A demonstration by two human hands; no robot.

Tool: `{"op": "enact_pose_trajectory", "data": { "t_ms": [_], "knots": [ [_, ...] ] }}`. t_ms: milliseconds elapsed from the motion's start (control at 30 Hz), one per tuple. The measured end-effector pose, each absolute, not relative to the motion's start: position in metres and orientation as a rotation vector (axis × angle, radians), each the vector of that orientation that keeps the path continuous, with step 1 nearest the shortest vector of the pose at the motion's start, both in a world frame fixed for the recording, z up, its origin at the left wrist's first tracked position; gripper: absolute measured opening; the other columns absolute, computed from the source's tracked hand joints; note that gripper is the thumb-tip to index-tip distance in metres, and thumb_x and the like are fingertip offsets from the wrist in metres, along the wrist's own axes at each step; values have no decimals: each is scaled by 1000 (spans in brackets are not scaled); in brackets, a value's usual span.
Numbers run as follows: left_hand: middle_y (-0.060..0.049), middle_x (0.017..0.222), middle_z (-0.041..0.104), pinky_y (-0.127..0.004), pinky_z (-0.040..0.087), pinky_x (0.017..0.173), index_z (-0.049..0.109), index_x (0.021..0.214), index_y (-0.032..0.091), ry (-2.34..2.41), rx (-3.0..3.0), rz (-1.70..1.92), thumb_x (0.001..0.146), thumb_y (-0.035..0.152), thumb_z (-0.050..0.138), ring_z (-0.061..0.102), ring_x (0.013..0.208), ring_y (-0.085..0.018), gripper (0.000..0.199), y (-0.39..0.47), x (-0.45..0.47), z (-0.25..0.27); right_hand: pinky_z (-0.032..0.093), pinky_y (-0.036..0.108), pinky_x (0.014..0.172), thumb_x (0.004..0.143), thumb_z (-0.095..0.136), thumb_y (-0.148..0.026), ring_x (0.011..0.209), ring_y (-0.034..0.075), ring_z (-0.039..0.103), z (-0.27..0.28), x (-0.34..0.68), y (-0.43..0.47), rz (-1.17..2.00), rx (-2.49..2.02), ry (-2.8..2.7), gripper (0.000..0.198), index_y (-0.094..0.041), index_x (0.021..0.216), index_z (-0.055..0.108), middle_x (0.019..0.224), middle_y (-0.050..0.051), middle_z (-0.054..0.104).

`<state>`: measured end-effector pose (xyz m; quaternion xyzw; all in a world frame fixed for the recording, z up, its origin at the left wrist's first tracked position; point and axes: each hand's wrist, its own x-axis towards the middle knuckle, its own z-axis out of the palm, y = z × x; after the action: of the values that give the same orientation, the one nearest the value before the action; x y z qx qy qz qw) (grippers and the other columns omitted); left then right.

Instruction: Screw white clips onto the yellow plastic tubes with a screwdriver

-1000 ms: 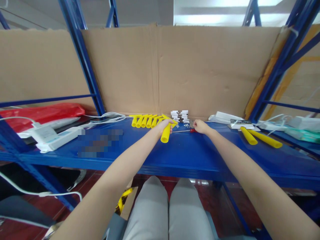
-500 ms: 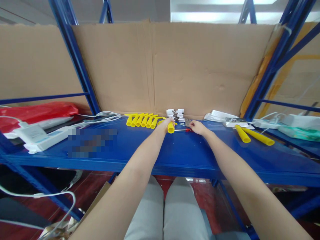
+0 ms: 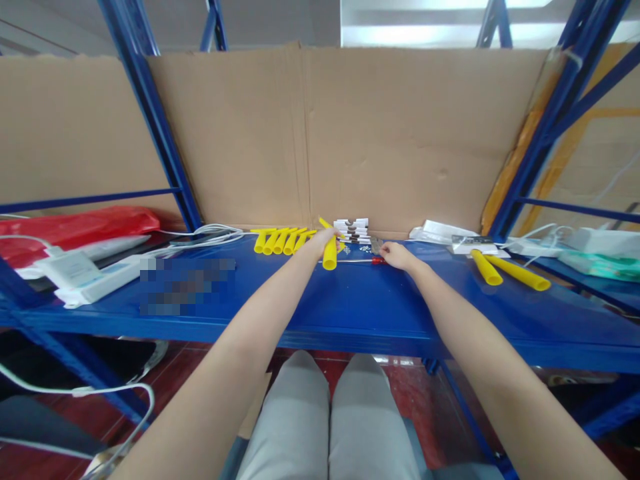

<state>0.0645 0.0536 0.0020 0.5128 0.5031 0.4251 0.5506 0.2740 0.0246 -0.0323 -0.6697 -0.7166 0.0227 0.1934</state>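
Left hand (image 3: 323,244) is closed around one yellow tube (image 3: 329,256), holding it over the middle of the blue table (image 3: 380,303) with its round hole facing the person, while the right hand (image 3: 396,255) is curled just beside the red handle of a screwdriver (image 3: 379,261), and I cannot tell if its fingers are pinching anything. Little shiny bits (image 3: 365,249) lie between the hands, with a white stack (image 3: 351,231) just behind. More yellow tubes (image 3: 277,243) sit in a row to the left, and two long yellow tubes (image 3: 523,274) lie far to the right.
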Motion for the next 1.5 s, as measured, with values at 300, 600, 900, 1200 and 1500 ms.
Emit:
{"op": "enact_pose_trajectory", "data": {
  "t_ms": [300,600,900,1200,1500],
  "knots": [
    [-1,77,58,-18,42,44,49,102,16,1303,1623,1250,88,16,47,51,42,-6,14,31,29,18,44,25,75,89,49,-29,83,17,63,-36,278,28,63,-1884,-2035,22,-17,94,67,93,8,71],
    [3,73,56,-17,44,48,40,108,19,1213,1361,1373,95,30,42,52,45,-5,17,17,19,5,43,23,62,89,51,-32,76,18,64,-17,281,10,172,-1830,-2220,26,-15,83,70,90,8,73],
    [1,71,58,-18,41,45,43,103,14,1292,1329,1307,91,12,43,53,45,-6,12,10,28,-10,46,24,66,77,66,-29,79,18,64,-23,287,14,242,-1776,-2261,20,-15,91,69,89,6,71],
    [-2,68,62,-19,41,43,46,107,9,1339,1257,1280,83,3,48,54,43,-8,25,18,23,-13,47,25,70,77,62,-21,80,18,64,-29,285,18,127,-1742,-2315,12,-17,88,65,89,7,70],
    [-9,71,69,-19,43,44,52,110,8,1292,1096,1248,84,5,44,58,44,-10,27,28,16,-17,44,23,61,76,62,-22,71,16,61,-23,302,19,47,-1729,-2164,10,-19,84,58,84,5,69]
  ]
}}
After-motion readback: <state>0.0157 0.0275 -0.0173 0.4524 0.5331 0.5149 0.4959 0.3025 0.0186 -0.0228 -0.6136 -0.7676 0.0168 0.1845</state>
